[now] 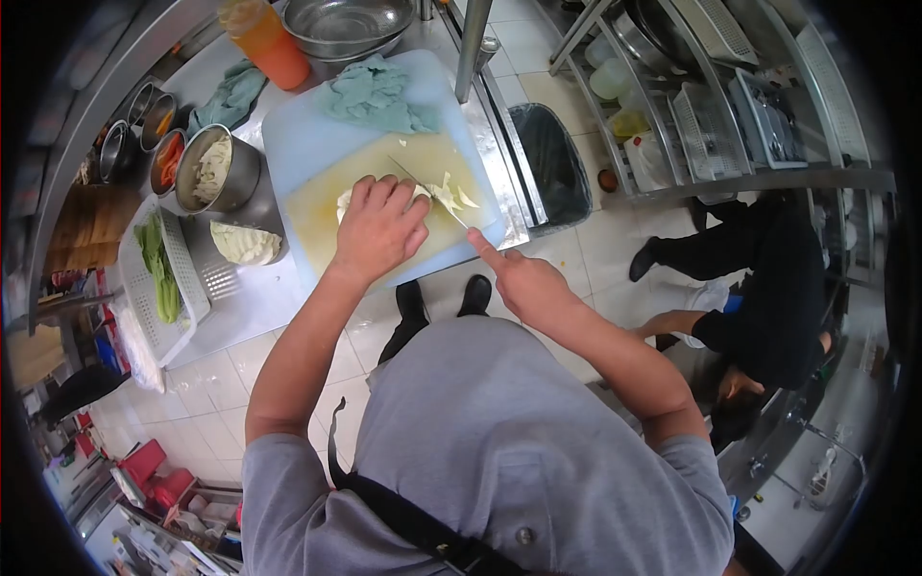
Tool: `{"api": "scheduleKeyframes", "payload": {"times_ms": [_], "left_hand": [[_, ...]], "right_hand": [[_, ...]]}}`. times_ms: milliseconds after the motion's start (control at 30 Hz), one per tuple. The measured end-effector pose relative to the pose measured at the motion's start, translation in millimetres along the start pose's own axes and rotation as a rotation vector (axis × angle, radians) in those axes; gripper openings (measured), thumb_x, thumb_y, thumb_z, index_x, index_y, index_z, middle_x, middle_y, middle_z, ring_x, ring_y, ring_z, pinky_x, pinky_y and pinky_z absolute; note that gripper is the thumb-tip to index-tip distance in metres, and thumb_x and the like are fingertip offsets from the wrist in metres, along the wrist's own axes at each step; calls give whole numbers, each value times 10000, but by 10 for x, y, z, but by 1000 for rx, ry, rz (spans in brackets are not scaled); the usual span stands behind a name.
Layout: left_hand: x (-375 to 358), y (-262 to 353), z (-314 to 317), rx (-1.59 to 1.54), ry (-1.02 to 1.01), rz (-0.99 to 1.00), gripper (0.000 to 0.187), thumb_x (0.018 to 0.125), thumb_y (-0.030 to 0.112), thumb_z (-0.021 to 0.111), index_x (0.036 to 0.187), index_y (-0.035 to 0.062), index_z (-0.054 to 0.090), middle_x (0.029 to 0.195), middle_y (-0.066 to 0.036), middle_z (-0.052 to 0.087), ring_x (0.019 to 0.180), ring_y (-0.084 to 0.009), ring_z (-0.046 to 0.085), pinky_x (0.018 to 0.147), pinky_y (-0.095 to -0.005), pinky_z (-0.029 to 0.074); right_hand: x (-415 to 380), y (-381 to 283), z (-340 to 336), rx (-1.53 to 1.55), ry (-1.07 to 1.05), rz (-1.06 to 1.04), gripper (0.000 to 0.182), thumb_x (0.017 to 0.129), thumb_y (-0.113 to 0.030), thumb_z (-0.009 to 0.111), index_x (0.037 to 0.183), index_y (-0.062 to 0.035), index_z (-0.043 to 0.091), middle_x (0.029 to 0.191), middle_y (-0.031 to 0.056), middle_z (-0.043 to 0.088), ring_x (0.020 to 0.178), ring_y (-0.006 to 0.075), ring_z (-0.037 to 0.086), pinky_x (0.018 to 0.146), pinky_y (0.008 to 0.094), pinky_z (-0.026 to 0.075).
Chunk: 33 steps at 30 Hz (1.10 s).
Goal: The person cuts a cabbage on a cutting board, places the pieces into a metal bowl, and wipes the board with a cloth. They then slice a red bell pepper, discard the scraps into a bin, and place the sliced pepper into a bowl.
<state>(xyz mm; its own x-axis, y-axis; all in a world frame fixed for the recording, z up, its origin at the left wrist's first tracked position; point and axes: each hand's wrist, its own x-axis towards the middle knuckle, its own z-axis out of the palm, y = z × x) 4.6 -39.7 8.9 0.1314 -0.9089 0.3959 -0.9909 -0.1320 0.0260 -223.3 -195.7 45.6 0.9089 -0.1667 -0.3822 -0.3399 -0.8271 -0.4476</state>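
My left hand (381, 230) presses down with bent fingers on a pale piece of cabbage (343, 205), most of it hidden under the palm. In my right hand (528, 286) is a knife (444, 205), the index finger stretched along it. Its blade lies just right of my left fingers, beside cut cabbage slivers (465, 196). All this rests on a yellowed cutting board (317, 230) set on a larger bluish-white board (288, 130). A crumpled green cloth (375, 96) covers the far part of the boards.
Left of the boards are a cabbage wedge (247, 243), a metal pot (240, 178) of cut cabbage and a white basket (197, 288) with green stalks. An orange bottle (269, 48) stands behind. A lined bin (552, 163) is right of the counter; a person in black (768, 288) bends farther right.
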Motion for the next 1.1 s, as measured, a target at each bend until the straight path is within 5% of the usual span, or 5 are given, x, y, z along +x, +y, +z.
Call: {"api": "scheduleKeyframes", "payload": {"times_ms": [133, 200, 400, 833, 1100], "left_hand": [[-8, 2, -75, 9, 83, -27, 330, 797, 226, 743, 1106, 144, 662, 1202, -89, 620, 1170, -304, 572, 1035, -507, 433], [-30, 13, -87, 20, 84, -54, 337, 798, 230, 741, 1115, 149, 662, 1213, -93, 616, 1171, -311, 573, 1027, -518, 440], [-52, -12, 9, 52, 72, -82, 366, 788, 248, 736, 1136, 165, 660, 1231, -98, 605, 1155, -313, 583, 987, -523, 466], [-38, -15, 0, 33, 67, -100, 354, 777, 251, 725, 1121, 187, 672, 1239, -77, 609, 1154, -293, 592, 991, -513, 461], [-46, -7, 17, 39, 64, -109, 361, 781, 248, 727, 1133, 183, 675, 1248, -80, 620, 1145, -291, 601, 990, -514, 467]], "right_hand": [[5, -5, -34, -30, -12, 0, 893, 852, 40, 563, 1667, -75, 217, 953, 282, 672, 811, 454, 700, 713, 538, 579], [2, 20, 8, 42, -1, 46, 682, 856, 39, 560, 1510, 76, 367, 956, 296, 681, 835, 459, 706, 726, 543, 577], [-61, -103, -193, 36, 28, 96, 247, 854, 25, 593, 1065, 52, 466, 934, 279, 688, 794, 477, 699, 712, 551, 571], [-480, -436, -562, -44, -70, 119, 270, 857, 12, 596, 1084, 43, 452, 878, 266, 670, 780, 456, 709, 693, 515, 585], [5, -274, -63, 0, -66, 145, 260, 854, 51, 564, 1094, 38, 465, 909, 264, 686, 865, 462, 709, 748, 536, 573]]}}
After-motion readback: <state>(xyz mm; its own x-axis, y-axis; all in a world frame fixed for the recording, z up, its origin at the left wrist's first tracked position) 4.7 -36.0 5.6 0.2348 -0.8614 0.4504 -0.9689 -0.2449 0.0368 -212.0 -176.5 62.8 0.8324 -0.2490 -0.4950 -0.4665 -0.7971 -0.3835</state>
